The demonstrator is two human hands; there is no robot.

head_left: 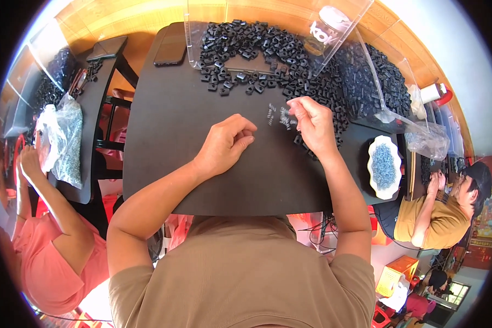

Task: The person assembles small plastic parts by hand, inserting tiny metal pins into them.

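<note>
My left hand (224, 143) hovers over the dark table, fingers curled and thumb near the index finger; anything inside the curl is hidden. To its right, my right hand (315, 127) is closed in a pinch beside a small cluster of tiny silvery metal pieces (284, 118), spring-like or screw-like. What the pinch holds is too small to make out. Another short row of these silvery pieces (270, 113) lies between my hands. Beyond my right hand spreads a large heap of small black plastic parts (306, 71), some close to its fingers and wrist.
A white scalloped dish (370, 168) of tiny silvery-blue pieces stands right. Clear plastic bins (378, 93) with black parts line the far side. A phone (170, 47) lies far left. Co-workers sit on both sides, one in pink (54, 257), one in a cap (440, 213).
</note>
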